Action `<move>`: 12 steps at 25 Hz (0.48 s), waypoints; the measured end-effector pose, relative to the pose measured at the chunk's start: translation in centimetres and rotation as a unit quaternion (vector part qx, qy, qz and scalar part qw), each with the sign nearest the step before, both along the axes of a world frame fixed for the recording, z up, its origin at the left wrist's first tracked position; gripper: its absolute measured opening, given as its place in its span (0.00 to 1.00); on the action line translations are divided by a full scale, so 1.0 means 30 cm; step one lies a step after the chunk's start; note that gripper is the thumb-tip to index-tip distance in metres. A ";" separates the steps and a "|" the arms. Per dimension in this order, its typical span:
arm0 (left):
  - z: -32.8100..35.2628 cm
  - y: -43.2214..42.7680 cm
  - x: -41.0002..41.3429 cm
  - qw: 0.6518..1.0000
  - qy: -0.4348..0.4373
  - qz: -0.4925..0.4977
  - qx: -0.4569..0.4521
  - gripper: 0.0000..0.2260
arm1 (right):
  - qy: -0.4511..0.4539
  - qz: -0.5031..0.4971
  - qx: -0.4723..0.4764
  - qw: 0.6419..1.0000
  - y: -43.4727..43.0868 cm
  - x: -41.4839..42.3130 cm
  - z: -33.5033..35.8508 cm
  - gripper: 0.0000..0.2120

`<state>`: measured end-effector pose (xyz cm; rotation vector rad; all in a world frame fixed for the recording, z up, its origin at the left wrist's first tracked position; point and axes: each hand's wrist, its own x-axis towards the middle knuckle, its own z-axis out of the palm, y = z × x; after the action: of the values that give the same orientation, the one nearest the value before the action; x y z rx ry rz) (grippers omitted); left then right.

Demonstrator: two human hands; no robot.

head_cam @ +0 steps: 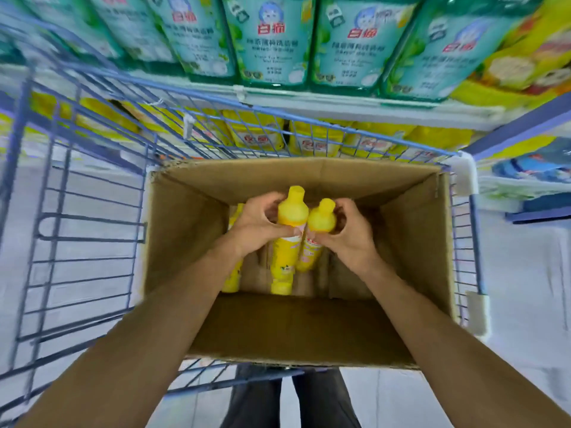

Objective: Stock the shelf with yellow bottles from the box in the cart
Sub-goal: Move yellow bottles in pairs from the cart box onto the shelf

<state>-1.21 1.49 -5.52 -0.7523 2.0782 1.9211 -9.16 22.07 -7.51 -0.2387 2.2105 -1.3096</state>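
Observation:
An open cardboard box (pixel 185 236) stands in the blue wire cart (pixel 89 230). My left hand (pixel 256 223) grips the taller yellow bottle (pixel 290 211) by its shoulder, upright inside the box. My right hand (pixel 349 233) grips a second yellow bottle (pixel 321 217) right beside it, and the two bottles touch. Another yellow bottle (pixel 231 279) stands at the box's left wall, partly hidden by my left wrist. The lower shelf (pixel 278 134) beyond the cart holds yellow packs.
The upper shelf (pixel 309 100) carries a row of green refill packs (pixel 272 41). The cart's left half shows bare wire over a grey floor. A blue shelf end with other goods (pixel 525 171) sits at the right. My legs show below the cart.

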 end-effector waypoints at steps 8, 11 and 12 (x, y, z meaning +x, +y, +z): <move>0.581 -0.006 -0.074 0.990 0.141 -0.007 0.023 0.28 | 0.085 -0.038 -0.115 0.989 0.027 -0.064 0.641 0.30; 0.819 -0.005 -0.074 0.980 0.197 -0.021 0.018 0.29 | 0.128 -0.043 -0.148 0.980 0.041 -0.050 0.900 0.29; 0.891 -0.001 -0.076 0.976 0.215 -0.023 0.017 0.29 | 0.142 -0.047 -0.164 0.975 0.046 -0.044 0.980 0.29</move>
<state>-3.50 1.45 21.21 -0.2932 2.2593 2.2444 -10.47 23.44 21.90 -0.4764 2.2439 -1.7893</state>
